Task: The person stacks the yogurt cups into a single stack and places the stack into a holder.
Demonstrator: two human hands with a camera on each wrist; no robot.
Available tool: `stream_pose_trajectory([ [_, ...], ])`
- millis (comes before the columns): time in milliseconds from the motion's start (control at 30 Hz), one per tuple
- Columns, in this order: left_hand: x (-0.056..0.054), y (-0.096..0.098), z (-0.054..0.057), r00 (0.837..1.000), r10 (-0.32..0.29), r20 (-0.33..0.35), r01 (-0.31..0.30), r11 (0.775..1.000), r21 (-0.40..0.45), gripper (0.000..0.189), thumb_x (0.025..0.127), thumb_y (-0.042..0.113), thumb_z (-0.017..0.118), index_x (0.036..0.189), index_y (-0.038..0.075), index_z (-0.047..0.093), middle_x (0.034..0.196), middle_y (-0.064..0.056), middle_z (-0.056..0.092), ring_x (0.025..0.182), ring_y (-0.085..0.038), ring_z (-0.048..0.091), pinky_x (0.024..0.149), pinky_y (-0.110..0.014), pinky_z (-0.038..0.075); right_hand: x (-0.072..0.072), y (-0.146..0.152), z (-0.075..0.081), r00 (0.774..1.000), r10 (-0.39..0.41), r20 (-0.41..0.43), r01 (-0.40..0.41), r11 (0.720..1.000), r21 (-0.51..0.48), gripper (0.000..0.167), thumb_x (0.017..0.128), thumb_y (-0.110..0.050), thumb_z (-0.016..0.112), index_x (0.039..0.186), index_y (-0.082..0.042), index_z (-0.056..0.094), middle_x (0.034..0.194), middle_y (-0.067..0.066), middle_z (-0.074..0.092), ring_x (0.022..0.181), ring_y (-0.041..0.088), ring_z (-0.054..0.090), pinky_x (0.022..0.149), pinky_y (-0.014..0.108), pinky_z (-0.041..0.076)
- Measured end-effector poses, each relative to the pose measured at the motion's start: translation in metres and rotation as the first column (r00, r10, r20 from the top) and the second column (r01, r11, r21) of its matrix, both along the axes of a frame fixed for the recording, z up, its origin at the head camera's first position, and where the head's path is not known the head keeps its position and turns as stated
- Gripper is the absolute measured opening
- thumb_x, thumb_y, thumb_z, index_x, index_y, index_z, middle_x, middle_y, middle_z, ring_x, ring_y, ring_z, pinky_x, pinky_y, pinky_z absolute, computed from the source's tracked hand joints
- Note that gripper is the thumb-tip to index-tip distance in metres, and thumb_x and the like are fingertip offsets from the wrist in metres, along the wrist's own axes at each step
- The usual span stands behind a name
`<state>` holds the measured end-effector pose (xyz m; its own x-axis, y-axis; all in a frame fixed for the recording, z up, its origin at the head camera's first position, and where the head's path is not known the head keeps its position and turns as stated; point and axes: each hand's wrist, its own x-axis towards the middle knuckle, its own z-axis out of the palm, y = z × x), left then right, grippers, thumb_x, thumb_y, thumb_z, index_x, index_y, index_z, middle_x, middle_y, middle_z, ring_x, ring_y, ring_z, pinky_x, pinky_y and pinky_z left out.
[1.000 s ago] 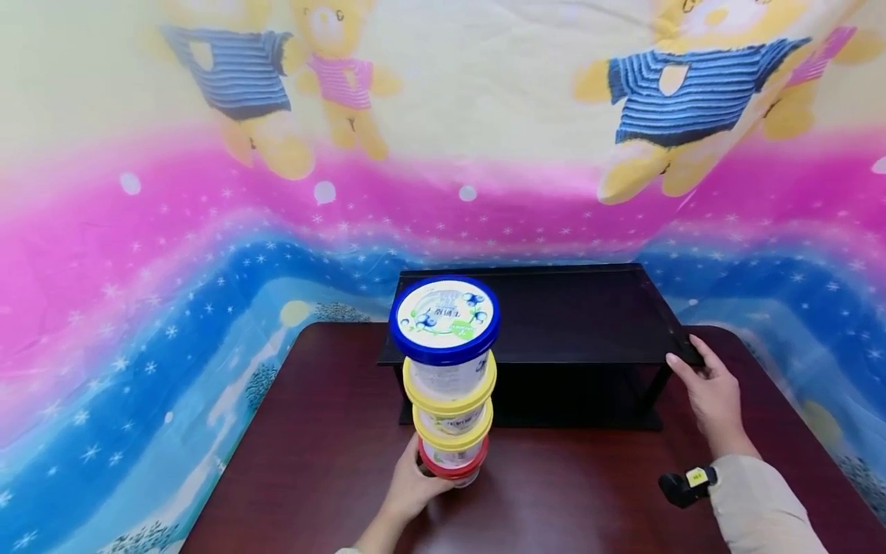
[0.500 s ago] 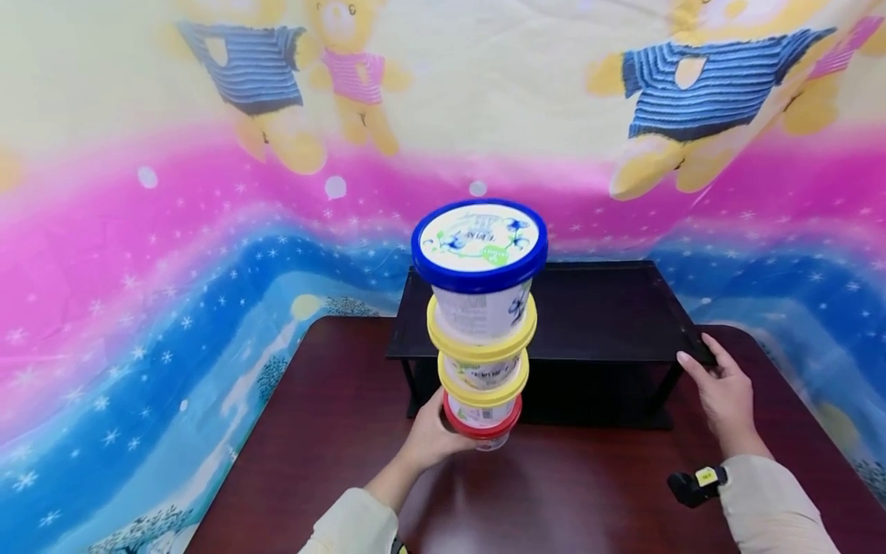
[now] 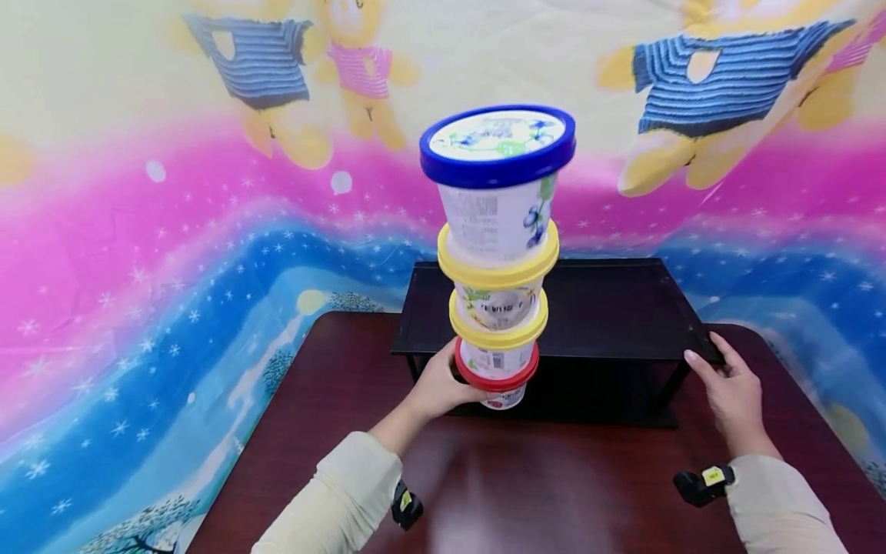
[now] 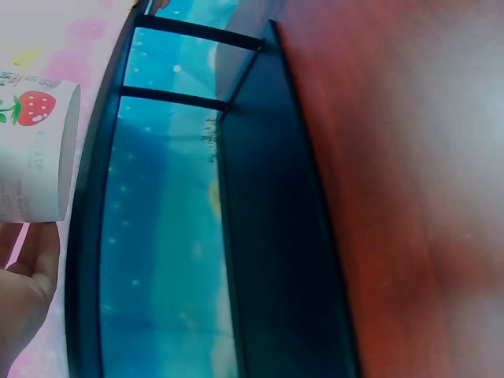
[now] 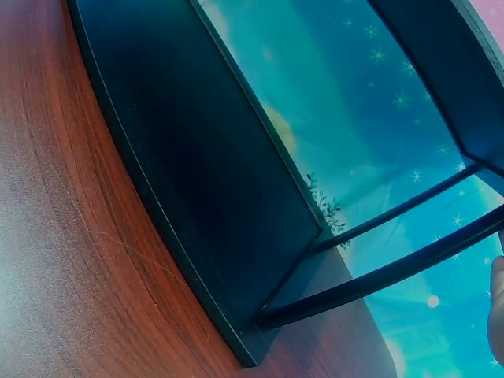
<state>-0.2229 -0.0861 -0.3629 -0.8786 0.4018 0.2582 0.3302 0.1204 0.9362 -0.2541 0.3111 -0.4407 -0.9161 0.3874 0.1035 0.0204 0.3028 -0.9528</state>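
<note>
My left hand (image 3: 443,388) grips the bottom tub (image 3: 508,398), which has a red lid and a strawberry print. On it stand two yellow-lidded tubs, the upper one (image 3: 501,306) over the lower one (image 3: 500,358). A larger blue-lidded tub (image 3: 494,219) with a blueberry print tops the stack, which leans slightly. The stack is held up in front of the left part of a black two-tier rack (image 3: 616,308). In the left wrist view, the strawberry tub (image 4: 31,157) is above the rack's top level. My right hand (image 3: 737,396) pinches the rack's front right corner, thumb in front.
The rack stands on a dark red-brown wooden table (image 3: 554,477), near its back edge. Thin black posts (image 5: 386,272) join its top and bottom boards. A printed cloth (image 3: 388,192) with bears hangs behind and along both sides of the table.
My left hand has raised the stack of tubs from low before the rack, up and slightly to the right. My right hand keeps its hold on the rack's corner.
</note>
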Motion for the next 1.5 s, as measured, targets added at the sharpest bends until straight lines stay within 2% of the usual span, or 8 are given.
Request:
stream_pose_trajectory([
  [267, -0.019, 0.003, 0.018, 0.999, -0.045, -0.013, 0.045, 0.999, 0.003, 0.058, 0.068, 0.003, 0.071, 0.119, 0.008, 0.043, 0.109, -0.007, 0.052, 0.099, -0.016, 0.049, 0.081, -0.032, 0.042, 0.007, -0.005, 0.009, 1.000, 0.009, 0.011, -0.008, 0.999, -0.038, 0.059, 0.083, -0.029, 0.056, 0.134, -0.029, 0.026, 0.138, 0.002, 0.024, 0.117, 0.005, 0.031, 0.074, 0.003, 0.033],
  [400, -0.036, 0.005, 0.018, 0.998, -0.056, -0.011, 0.056, 0.998, 0.016, 0.059, 0.068, 0.008, 0.072, 0.120, 0.012, 0.043, 0.110, -0.004, 0.052, 0.100, -0.016, 0.048, 0.081, -0.032, 0.042, 0.005, -0.004, 0.008, 1.000, 0.011, 0.010, -0.010, 0.999, -0.039, 0.060, 0.083, -0.030, 0.055, 0.134, -0.030, 0.026, 0.139, 0.002, 0.024, 0.117, 0.006, 0.031, 0.074, 0.003, 0.033],
  [733, -0.076, 0.018, 0.016, 0.997, 0.077, 0.032, -0.078, 0.997, 0.019, 0.060, 0.066, 0.018, 0.075, 0.117, 0.022, 0.046, 0.108, 0.004, 0.053, 0.098, -0.012, 0.050, 0.079, -0.032, 0.043, 0.003, -0.004, 0.006, 1.000, 0.019, -0.023, -0.021, 0.995, -0.094, 0.060, 0.082, -0.028, 0.057, 0.134, -0.026, 0.028, 0.138, 0.001, 0.025, 0.117, 0.005, 0.031, 0.074, 0.003, 0.033],
  [967, -0.082, 0.033, 0.031, 0.989, 0.135, 0.060, -0.136, 0.990, 0.023, 0.059, 0.066, 0.013, 0.074, 0.118, 0.015, 0.046, 0.108, 0.001, 0.054, 0.098, -0.014, 0.049, 0.081, -0.032, 0.041, -0.001, 0.002, 0.002, 1.000, 0.001, -0.019, -0.002, 0.998, -0.057, 0.058, 0.082, -0.030, 0.057, 0.133, -0.031, 0.029, 0.138, 0.001, 0.025, 0.118, 0.005, 0.031, 0.080, 0.007, 0.032],
  [1133, -0.096, 0.042, 0.019, 0.978, 0.179, 0.109, -0.184, 0.982, 0.034, 0.063, 0.064, 0.012, 0.076, 0.119, 0.015, 0.046, 0.108, 0.001, 0.054, 0.098, -0.014, 0.049, 0.082, -0.031, 0.040, -0.005, 0.005, -0.006, 1.000, -0.005, -0.030, 0.004, 0.999, -0.046, 0.057, 0.081, -0.033, 0.057, 0.131, -0.034, 0.031, 0.137, 0.001, 0.028, 0.116, 0.005, 0.033, 0.083, 0.011, 0.034],
  [1300, -0.114, 0.047, -0.003, 0.962, 0.238, 0.135, -0.240, 0.971, -0.002, 0.067, 0.062, 0.022, 0.078, 0.120, 0.024, 0.045, 0.106, 0.008, 0.053, 0.098, -0.010, 0.048, 0.082, -0.030, 0.040, 0.002, 0.001, 0.001, 0.999, 0.029, -0.030, -0.032, 0.995, -0.091, 0.059, 0.082, -0.029, 0.057, 0.133, -0.031, 0.028, 0.139, 0.001, 0.023, 0.120, 0.006, 0.028, 0.081, 0.006, 0.031],
  [1400, -0.119, 0.049, -0.010, 0.954, 0.273, 0.122, -0.272, 0.962, -0.024, 0.068, 0.061, 0.024, 0.078, 0.120, 0.026, 0.045, 0.106, 0.009, 0.053, 0.098, -0.010, 0.048, 0.081, -0.031, 0.040, 0.003, 0.000, 0.003, 0.999, 0.036, -0.035, -0.040, 0.991, -0.126, 0.060, 0.082, -0.026, 0.058, 0.134, -0.029, 0.028, 0.139, 0.001, 0.022, 0.121, 0.006, 0.027, 0.080, 0.005, 0.031],
  [1500, -0.119, 0.049, -0.013, 0.947, 0.300, 0.113, -0.297, 0.954, -0.040, 0.068, 0.061, 0.024, 0.079, 0.120, 0.024, 0.045, 0.105, 0.008, 0.053, 0.097, -0.010, 0.048, 0.081, -0.031, 0.040, -0.001, 0.003, -0.003, 0.999, 0.023, -0.026, -0.025, 0.997, -0.069, 0.059, 0.081, -0.030, 0.057, 0.133, -0.031, 0.028, 0.138, 0.001, 0.025, 0.119, 0.006, 0.030, 0.080, 0.006, 0.033],
])
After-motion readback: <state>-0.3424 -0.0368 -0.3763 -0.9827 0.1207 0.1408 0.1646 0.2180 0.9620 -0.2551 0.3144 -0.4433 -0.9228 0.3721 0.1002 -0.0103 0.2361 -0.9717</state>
